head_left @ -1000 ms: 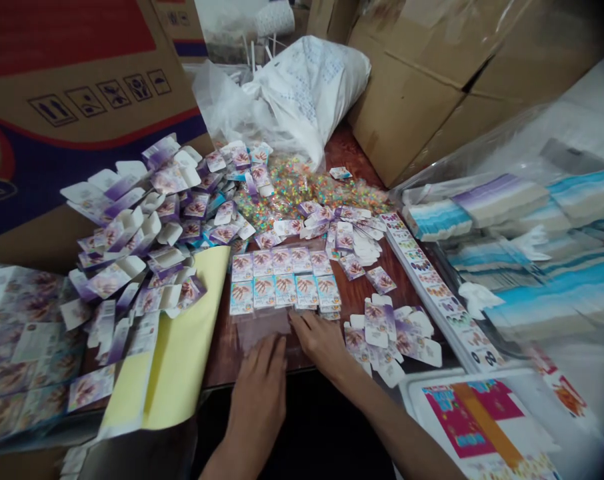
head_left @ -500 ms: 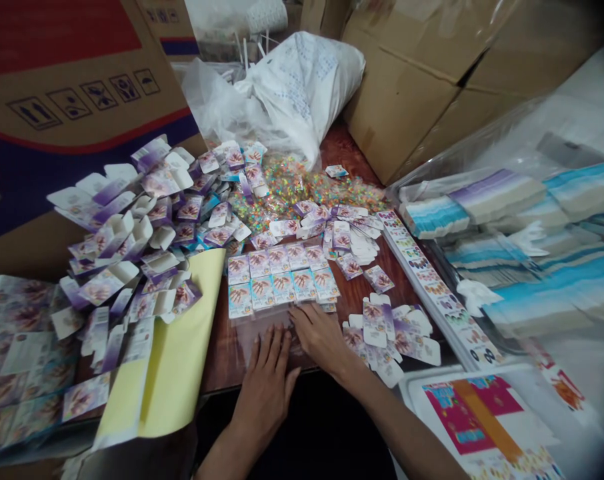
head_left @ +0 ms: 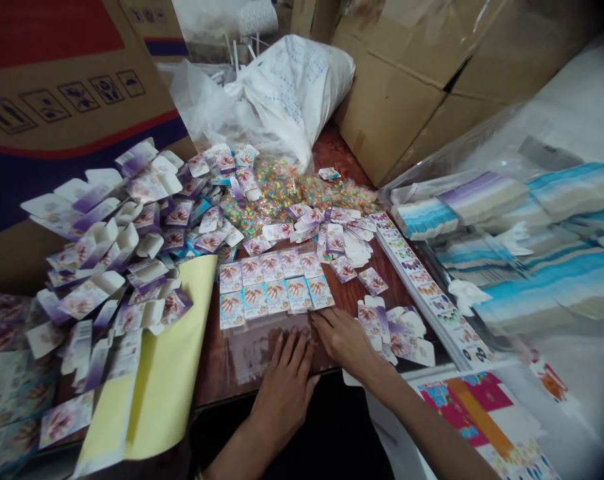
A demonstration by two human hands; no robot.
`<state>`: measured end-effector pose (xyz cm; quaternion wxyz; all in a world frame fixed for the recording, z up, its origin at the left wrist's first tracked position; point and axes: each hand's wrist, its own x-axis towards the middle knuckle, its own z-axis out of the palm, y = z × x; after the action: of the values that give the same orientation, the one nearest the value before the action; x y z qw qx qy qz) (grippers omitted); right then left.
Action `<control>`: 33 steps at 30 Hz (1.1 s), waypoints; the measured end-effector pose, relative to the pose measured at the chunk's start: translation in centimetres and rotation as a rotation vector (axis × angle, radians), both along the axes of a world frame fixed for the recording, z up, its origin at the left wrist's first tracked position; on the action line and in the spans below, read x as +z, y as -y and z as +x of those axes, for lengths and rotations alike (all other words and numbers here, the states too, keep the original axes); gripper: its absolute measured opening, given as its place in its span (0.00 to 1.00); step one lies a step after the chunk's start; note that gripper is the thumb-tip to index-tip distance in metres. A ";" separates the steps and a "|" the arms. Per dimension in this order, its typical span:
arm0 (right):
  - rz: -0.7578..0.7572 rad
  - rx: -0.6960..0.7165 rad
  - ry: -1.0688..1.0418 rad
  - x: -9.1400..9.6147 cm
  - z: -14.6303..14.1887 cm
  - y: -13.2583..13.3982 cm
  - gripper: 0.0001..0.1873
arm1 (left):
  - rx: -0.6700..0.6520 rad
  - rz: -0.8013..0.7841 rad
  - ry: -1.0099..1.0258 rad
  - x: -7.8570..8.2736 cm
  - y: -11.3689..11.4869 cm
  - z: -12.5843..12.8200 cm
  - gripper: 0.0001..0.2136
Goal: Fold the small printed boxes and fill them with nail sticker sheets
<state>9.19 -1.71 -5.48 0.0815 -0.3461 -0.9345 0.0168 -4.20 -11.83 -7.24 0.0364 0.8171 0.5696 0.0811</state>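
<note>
Here the open left hand (head_left: 283,397) and open right hand (head_left: 343,340) press flat, gripping nothing, on a clear plastic sheet (head_left: 255,350) just below rows of small printed cards (head_left: 275,285).

worktop (head_left: 339,153): glossy reddish wood | carton (head_left: 387,113): matt corrugated cardboard | printed cards (head_left: 277,287): smooth coated paper | sleeve (head_left: 255,350): clear glossy plastic | sheet (head_left: 167,363): matt yellow paper | sack (head_left: 287,93): crinkled white plastic

the printed cards (head_left: 272,287) show pinkish hand pictures above pale blue bands, and the die-cut box blanks (head_left: 97,243) are white with purple stripes. the speckled beads (head_left: 277,193) mix orange, green and pink on the reddish-brown bench (head_left: 332,160). there is also a pale yellow sheet (head_left: 167,360), a brown carton (head_left: 72,87) with red and navy bands, and blue-and-white striped stacks (head_left: 567,293).
</note>
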 end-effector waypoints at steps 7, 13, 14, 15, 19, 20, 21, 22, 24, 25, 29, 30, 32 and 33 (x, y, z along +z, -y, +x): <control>0.032 -0.125 0.007 0.2 -1.0 0.2 0.07 | 0.003 -0.028 -0.003 0.0 0.4 -0.3 0.26; -0.086 0.001 0.008 0.7 -1.6 2.2 0.07 | 0.002 -0.008 0.041 -0.1 0.6 -0.2 0.24; -0.106 0.027 -0.001 0.6 -2.1 1.9 0.07 | 0.001 -0.007 0.049 -0.2 0.6 -0.2 0.23; -0.115 0.041 -0.013 0.4 -2.6 1.5 0.08 | 0.002 -0.007 0.056 -0.2 0.7 -0.2 0.23; -0.090 0.004 -0.068 -0.1 -3.5 0.6 0.13 | 0.003 -0.001 0.070 -0.2 0.8 -0.2 0.24; -0.095 -0.008 -0.076 -0.1 -3.4 0.6 0.13 | 0.002 0.000 0.073 -0.2 0.8 -0.2 0.24; -0.106 -0.006 -0.076 0.0 -3.3 0.7 0.12 | 0.003 -0.002 0.076 -0.1 0.8 -0.2 0.24; -0.117 0.002 -0.072 0.1 -3.1 0.7 0.10 | 0.005 -0.002 0.079 -0.1 0.9 -0.2 0.24; -0.122 0.014 -0.067 0.2 -2.8 0.6 0.07 | 0.008 -0.003 0.083 0.0 0.9 -0.3 0.24; -0.111 0.012 -0.067 0.2 -2.7 0.4 0.07 | 0.008 -0.006 0.084 0.0 0.9 -0.3 0.25; -0.071 -0.015 -0.055 0.5 -2.8 0.1 0.08 | 0.006 -0.032 0.094 0.0 1.0 -0.4 0.27; -0.082 -0.004 -0.037 0.7 -2.9 0.4 0.08 | 0.003 -0.035 0.102 -0.1 1.0 -0.4 0.26; -0.130 0.049 -0.004 1.3 -3.3 1.1 0.07 | -0.001 -0.042 0.124 -0.1 1.1 -0.4 0.25; -0.161 0.095 0.003 1.5 -3.6 1.3 0.07 | 0.004 -0.048 0.137 -0.2 1.1 -0.4 0.24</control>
<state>5.57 -3.06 -3.94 0.0513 -0.3067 -0.9457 0.0950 -4.58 -12.95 -7.42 0.0947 0.8075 0.5691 0.1231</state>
